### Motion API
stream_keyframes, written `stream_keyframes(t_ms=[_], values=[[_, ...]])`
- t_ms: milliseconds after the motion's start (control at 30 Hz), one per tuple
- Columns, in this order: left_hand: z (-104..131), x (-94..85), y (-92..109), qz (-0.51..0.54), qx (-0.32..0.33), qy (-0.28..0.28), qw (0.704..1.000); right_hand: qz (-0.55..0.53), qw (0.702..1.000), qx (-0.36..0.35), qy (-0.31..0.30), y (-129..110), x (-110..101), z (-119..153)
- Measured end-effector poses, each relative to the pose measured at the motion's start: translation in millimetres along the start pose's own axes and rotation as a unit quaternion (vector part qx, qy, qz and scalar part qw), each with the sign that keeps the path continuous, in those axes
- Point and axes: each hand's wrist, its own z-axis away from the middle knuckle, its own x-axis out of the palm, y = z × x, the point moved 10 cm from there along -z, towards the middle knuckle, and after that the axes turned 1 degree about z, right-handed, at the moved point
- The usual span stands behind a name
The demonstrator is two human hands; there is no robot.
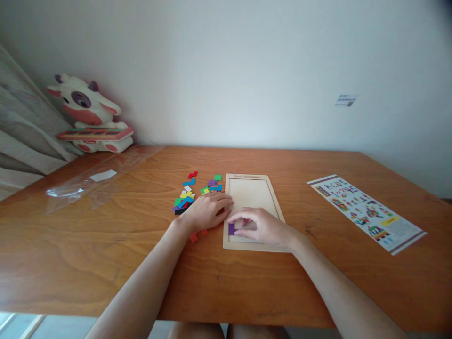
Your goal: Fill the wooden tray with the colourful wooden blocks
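A pale wooden puzzle tray (252, 193) lies in front of me with a purple puzzle piece (231, 229) in its near left corner. My right hand (263, 226) is over the tray's near part, thumb and fingers curved and apart beside that piece. Fingers stretched out, my left hand (209, 209) rests at the tray's left edge and partly covers the loose pieces; what is under its palm is hidden. A heap of coloured flat pieces (185, 202) lies just left of it. Red-orange pieces (194, 237) show below the left wrist.
A printed pattern sheet (367, 212) lies on the wooden table (116, 249) to the right. At the left are a clear plastic bag (77, 188) and a cow-shaped toy keyboard (93, 117) against the wall. A curtain (28, 122) hangs at far left.
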Motion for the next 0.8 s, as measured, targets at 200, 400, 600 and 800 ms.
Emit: stream_keyframes(t_ms=[200, 400, 600, 800], values=[[-1.8, -1.7, 5.1, -0.019, 0.010, -0.011, 1.000, -0.082, 0.996, 0.037, -0.026, 2.4, 9.6, 0.1], [-0.3, -1.2, 4.4, -0.029, 0.016, -0.009, 0.999, -0.070, 0.997, 0.021, -0.018, -1.2, 10.9, -1.2], [-1.0, -1.6, 4.9, -0.030, 0.013, -0.009, 0.999, -0.019, 0.998, 0.054, -0.024, 2.6, 9.7, 2.0], [-1.1, -1.0, 4.4, -0.027, 0.009, -0.007, 1.000, -0.040, 0.997, 0.064, -0.030, 3.6, 9.2, 3.0]])
